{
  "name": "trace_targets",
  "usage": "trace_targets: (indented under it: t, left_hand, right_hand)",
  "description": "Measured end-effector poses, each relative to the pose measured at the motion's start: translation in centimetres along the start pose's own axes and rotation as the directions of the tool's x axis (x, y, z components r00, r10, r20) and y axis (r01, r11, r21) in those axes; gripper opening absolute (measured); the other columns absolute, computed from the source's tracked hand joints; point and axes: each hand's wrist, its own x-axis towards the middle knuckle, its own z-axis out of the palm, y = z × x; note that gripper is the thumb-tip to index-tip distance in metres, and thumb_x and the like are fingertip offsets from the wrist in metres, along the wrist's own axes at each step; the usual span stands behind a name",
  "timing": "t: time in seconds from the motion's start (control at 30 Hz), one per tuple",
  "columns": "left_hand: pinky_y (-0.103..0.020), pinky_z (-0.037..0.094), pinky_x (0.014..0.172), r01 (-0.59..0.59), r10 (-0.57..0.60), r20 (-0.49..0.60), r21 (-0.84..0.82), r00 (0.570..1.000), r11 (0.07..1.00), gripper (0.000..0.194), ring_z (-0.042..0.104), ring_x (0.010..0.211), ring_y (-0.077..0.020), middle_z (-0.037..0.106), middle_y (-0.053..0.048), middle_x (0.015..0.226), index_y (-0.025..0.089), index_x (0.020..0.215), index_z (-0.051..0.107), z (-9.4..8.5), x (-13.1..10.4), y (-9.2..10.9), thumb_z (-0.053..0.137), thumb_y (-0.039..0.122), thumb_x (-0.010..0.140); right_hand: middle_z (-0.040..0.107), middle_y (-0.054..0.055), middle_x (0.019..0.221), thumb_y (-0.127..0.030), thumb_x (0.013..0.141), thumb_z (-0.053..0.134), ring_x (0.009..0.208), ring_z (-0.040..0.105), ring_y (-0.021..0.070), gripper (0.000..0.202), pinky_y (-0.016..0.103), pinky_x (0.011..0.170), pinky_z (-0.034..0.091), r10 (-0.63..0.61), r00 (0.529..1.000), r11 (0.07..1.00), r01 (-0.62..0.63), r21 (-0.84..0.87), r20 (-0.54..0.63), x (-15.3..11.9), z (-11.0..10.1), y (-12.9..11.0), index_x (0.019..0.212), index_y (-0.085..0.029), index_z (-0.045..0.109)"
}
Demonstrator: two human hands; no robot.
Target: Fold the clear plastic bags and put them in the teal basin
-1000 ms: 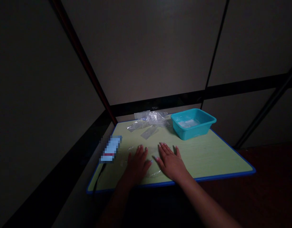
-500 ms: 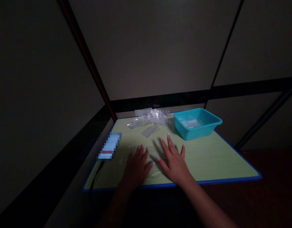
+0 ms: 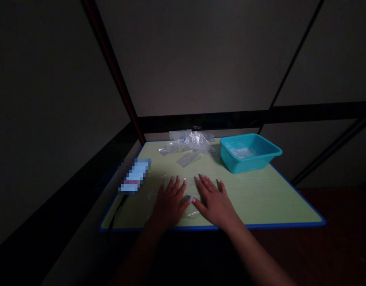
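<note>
A clear plastic bag [image 3: 192,214] lies flat near the front edge of the table, its outline faint against the pale green top. My left hand [image 3: 170,204] rests palm down on its left part, fingers outstretched. On the right side of the sheet my right hand [image 3: 215,201] is laid flat, fingers extended. The two thumbs meet or nearly meet over the plastic. Both palms cover much of it, so its full shape is hidden.
Several clear plastic bags [image 3: 197,139] lie in a loose heap at the back. A turquoise basin [image 3: 245,164] with clear plastic inside stands at the back right. A blurred-out pale blue object [image 3: 135,175] with a dark strap lies at the left edge of the blue-rimmed table [image 3: 269,198].
My right hand has come down flat from a raised, spread pose and moved closer to the left hand. The left hand stays on the plastic. The view has shifted slightly.
</note>
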Motion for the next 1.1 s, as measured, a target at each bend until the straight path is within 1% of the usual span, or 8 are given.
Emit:
trace_targets:
  t: [0.17, 0.37, 0.47, 0.53, 0.6, 0.77, 1.0, 1.1]
  left_hand:
    - [-0.061, 0.029, 0.106, 0.011, -0.011, 0.023, 0.002, 1.000, 1.000, 0.054, 0.024, 0.141, -0.0322, 0.029, -0.012, 0.153, 0.021, 0.144, 0.033, -0.5, -0.2, 0.3, 0.034, 0.043, 0.095]
    - [-0.060, 0.027, 0.107, 0.027, -0.029, 0.069, 0.020, 0.997, 0.999, 0.054, 0.022, 0.142, -0.0308, 0.026, -0.012, 0.154, 0.020, 0.146, 0.029, -0.8, 0.1, 0.4, 0.033, 0.038, 0.096]
    - [-0.066, 0.016, 0.108, -0.003, 0.003, 0.009, 0.046, 1.000, 0.999, 0.060, 0.016, 0.143, -0.0314, 0.019, -0.014, 0.155, 0.019, 0.149, 0.019, -1.1, -0.8, -0.3, 0.036, 0.034, 0.094]
    - [-0.069, 0.008, 0.107, -0.048, 0.051, -0.049, 0.059, 0.997, 0.997, 0.065, 0.012, 0.144, -0.0317, 0.014, -0.013, 0.157, 0.022, 0.150, 0.011, -1.3, -2.3, -1.0, 0.038, 0.034, 0.093]
    - [-0.067, 0.010, 0.108, -0.058, 0.060, -0.047, 0.042, 0.997, 0.997, 0.066, 0.012, 0.144, -0.0307, 0.012, -0.012, 0.157, 0.024, 0.150, 0.006, -1.5, -4.4, -1.8, 0.038, 0.033, 0.093]
    - [-0.066, 0.015, 0.107, -0.118, 0.124, 0.117, -0.051, 0.985, 0.992, 0.063, 0.019, 0.143, -0.0309, 0.016, -0.010, 0.156, 0.031, 0.150, 0.006, -2.0, -8.2, -2.7, 0.035, 0.036, 0.094]
    - [-0.061, 0.020, 0.109, -0.105, 0.112, 0.110, -0.069, 0.988, 0.992, 0.060, 0.024, 0.141, -0.0283, 0.021, -0.008, 0.156, 0.031, 0.149, 0.014, -2.0, -8.0, -2.7, 0.037, 0.038, 0.094]
    - [-0.060, 0.018, 0.110, -0.099, 0.107, 0.080, -0.100, 0.991, 0.990, 0.059, 0.020, 0.143, -0.0274, 0.020, -0.009, 0.156, 0.027, 0.149, 0.013, -1.8, -8.3, -3.0, 0.031, 0.041, 0.095]
  right_hand:
    - [0.016, 0.010, 0.155, -0.047, 0.094, 0.034, 0.142, 0.018, 0.0242, 0.063, 0.057, 0.111, 0.013, 0.060, 0.987, 0.998, -0.056, 0.027, -0.146, -0.4, -0.3, 0.2, 0.149, -0.019, 0.021]
    - [0.026, 0.012, 0.152, -0.047, 0.094, 0.034, 0.141, 0.022, 0.0242, 0.061, 0.056, 0.111, 0.010, 0.049, 0.999, 0.999, -0.049, 0.007, -0.004, 0.0, 0.1, 0.2, 0.145, -0.014, 0.034]
    - [0.027, 0.014, 0.151, -0.049, 0.094, 0.033, 0.141, 0.022, 0.0237, 0.064, 0.055, 0.112, 0.008, 0.050, 0.998, 0.999, -0.051, 0.005, 0.039, 0.2, 0.2, 0.1, 0.145, -0.011, 0.032]
    - [0.027, 0.014, 0.151, -0.050, 0.094, 0.031, 0.141, 0.022, 0.0232, 0.065, 0.055, 0.112, 0.008, 0.049, 0.998, 0.999, -0.050, 0.010, 0.036, 0.3, 0.2, 0.0, 0.145, -0.011, 0.031]
    - [0.026, 0.014, 0.151, -0.050, 0.094, 0.031, 0.141, 0.021, 0.0231, 0.065, 0.054, 0.112, 0.008, 0.047, 0.998, 0.999, -0.047, 0.014, 0.031, 0.2, 0.2, 0.0, 0.146, -0.011, 0.031]
    - [0.025, 0.015, 0.152, -0.049, 0.094, 0.032, 0.141, 0.021, 0.0245, 0.063, 0.055, 0.111, 0.006, 0.054, 0.998, 0.998, -0.055, 0.017, 0.033, 0.1, 0.1, 0.1, 0.146, -0.012, 0.031]
    - [0.027, 0.016, 0.152, -0.048, 0.094, 0.033, 0.141, 0.022, 0.0253, 0.061, 0.056, 0.111, 0.006, 0.039, 0.999, 0.999, -0.039, 0.010, 0.015, 0.2, 0.4, 0.1, 0.145, -0.013, 0.033]
    - [0.026, 0.016, 0.152, -0.044, 0.094, 0.036, 0.140, 0.024, 0.0262, 0.057, 0.059, 0.110, 0.008, 0.021, 0.998, 0.999, -0.020, 0.029, -0.054, 0.1, 0.1, 0.2, 0.143, -0.014, 0.036]
